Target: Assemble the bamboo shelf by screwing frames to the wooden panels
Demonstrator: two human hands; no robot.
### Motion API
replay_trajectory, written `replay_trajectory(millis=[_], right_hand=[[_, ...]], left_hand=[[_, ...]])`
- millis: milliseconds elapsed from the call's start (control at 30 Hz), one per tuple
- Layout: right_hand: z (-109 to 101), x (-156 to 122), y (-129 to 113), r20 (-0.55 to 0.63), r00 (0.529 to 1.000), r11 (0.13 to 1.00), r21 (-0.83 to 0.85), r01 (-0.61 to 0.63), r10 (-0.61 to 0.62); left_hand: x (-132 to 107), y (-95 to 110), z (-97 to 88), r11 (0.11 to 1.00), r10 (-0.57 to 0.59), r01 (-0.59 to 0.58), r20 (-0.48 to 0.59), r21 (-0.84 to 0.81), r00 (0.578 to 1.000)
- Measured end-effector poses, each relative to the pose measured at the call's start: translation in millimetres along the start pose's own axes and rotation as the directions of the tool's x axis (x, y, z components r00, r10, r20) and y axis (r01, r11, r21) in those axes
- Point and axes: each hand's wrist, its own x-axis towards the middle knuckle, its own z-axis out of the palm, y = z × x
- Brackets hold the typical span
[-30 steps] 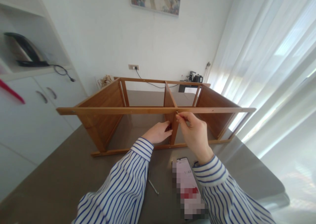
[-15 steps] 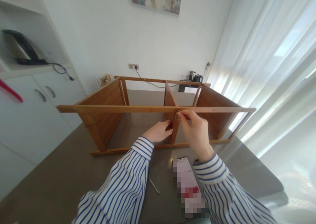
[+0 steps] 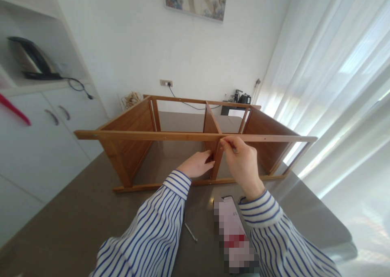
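A wooden shelf frame (image 3: pixel 158 136) lies on its side on the grey table, with a middle shelf board (image 3: pixel 217 159) between its long rails. My left hand (image 3: pixel 197 164) is closed around the near edge of that board, thumb on the front and fingers partly hidden behind. Just under the upper front rail, my right hand (image 3: pixel 240 159) makes a pinch where the board meets the rail. The small screw in its fingertips is mostly hidden by them. A thin metal hex key (image 3: pixel 191 232) rests on the table beside my left sleeve.
A phone (image 3: pixel 233 232) with a lit screen lies on the table (image 3: pixel 146 228) near my right forearm. White cabinets with an electric kettle (image 3: pixel 32 59) stand at left. Sheer curtains (image 3: pixel 329 86) hang at right. A power cord runs from the wall socket (image 3: pixel 166 83) behind the frame.
The view has shifted slightly. Both hands keep their places on the frame; the small dark tip seen at my right fingertips earlier is now hardly visible.
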Motion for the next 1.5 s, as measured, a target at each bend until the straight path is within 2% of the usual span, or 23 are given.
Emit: replay_trajectory(millis=[367,733,967,1233,1500], right_hand=[[1.0,0.9,-0.3,-0.001,0.997,0.997,-0.034,0.073,-0.073],[0.2,0.4,0.2,0.037,0.999,0.999,0.038,-0.007,0.005],[1.1,2.6,-0.9,0.017,1.0,1.0,-0.012,0.019,-0.019],[1.9,8.3,1.1,0.016,0.996,0.996,-0.006,-0.084,0.084],[3.2,5.4,2.2,0.02,0.999,0.997,-0.071,-0.036,0.037]], left_hand=[[0.3,-0.7,-0.2,1.0,-0.001,0.001,0.007,-0.009,1.0],[-1.1,3.5,-3.9,0.999,-0.02,0.021,0.027,-0.027,0.999],[-0.7,1.5,-2.2,1.0,-0.014,0.014,0.019,-0.002,1.0],[-1.7,2.1,-2.6,1.0,-0.004,0.004,0.013,-0.019,1.0],[-1.6,1.9,-3.4,1.0,0.0,0.0,0.012,-0.014,1.0]])
